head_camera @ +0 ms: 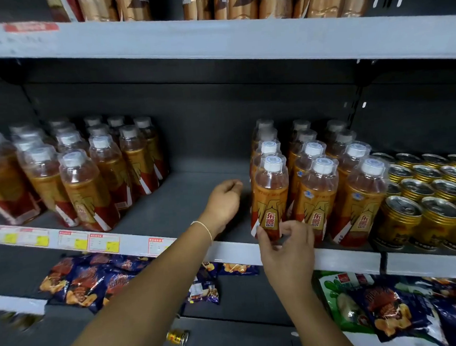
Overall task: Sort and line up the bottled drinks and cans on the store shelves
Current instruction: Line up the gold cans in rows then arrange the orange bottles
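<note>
A right hand [286,247] pinches the base of the front bottle [270,197] at the shelf [349,261] edge, apparently squaring it with its row; the left hand [224,200], loosely curled and empty, hovers just beside it, likely to steady it.

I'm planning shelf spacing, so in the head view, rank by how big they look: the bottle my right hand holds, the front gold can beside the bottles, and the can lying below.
1. held bottle
2. front gold can
3. lying can, smallest here; it lies lower, maybe farther, so true size unsure.
</note>
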A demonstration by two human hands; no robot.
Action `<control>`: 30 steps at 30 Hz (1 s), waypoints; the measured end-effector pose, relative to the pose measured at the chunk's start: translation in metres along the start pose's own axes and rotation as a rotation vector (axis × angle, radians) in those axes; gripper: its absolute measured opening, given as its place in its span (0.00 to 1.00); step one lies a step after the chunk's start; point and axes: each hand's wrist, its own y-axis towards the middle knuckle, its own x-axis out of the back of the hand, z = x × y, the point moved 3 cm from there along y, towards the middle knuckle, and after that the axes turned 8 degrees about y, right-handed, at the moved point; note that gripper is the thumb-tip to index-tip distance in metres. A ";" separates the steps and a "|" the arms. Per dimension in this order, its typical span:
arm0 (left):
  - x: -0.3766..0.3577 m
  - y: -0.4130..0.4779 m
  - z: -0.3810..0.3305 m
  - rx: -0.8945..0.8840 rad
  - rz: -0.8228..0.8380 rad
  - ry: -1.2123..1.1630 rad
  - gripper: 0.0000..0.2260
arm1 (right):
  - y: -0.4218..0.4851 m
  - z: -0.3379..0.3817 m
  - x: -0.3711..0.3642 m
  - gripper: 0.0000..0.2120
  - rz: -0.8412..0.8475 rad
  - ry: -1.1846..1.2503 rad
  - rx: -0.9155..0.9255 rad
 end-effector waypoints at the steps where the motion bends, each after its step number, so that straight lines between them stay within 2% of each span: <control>1: 0.008 -0.004 -0.001 -0.030 -0.011 0.033 0.10 | -0.001 0.008 -0.003 0.15 0.007 0.034 0.061; 2: 0.016 -0.009 -0.004 -0.061 -0.014 0.053 0.07 | 0.000 0.018 -0.007 0.12 0.027 0.072 0.117; 4: 0.036 -0.021 -0.012 -0.130 -0.025 0.102 0.08 | 0.004 0.039 -0.019 0.09 0.092 0.137 0.192; 8: 0.086 -0.041 -0.023 -0.237 -0.102 0.276 0.07 | 0.011 0.077 -0.048 0.10 0.212 0.151 0.302; 15: 0.208 -0.078 -0.022 -0.273 -0.405 0.484 0.08 | -0.008 0.120 -0.140 0.15 0.584 0.067 0.209; 19: 0.265 -0.085 -0.011 -0.233 -0.464 0.554 0.08 | -0.025 0.144 -0.197 0.24 0.707 0.072 0.153; 23: 0.297 -0.085 -0.009 -0.292 -0.429 0.548 0.07 | -0.038 0.162 -0.242 0.33 0.758 0.078 0.119; 27: 0.321 -0.082 -0.005 -0.315 -0.407 0.521 0.08 | -0.048 0.175 -0.273 0.41 0.729 0.069 0.054; 30: 0.338 -0.079 0.007 -0.318 -0.416 0.506 0.06 | -0.055 0.180 -0.287 0.37 0.652 0.064 0.000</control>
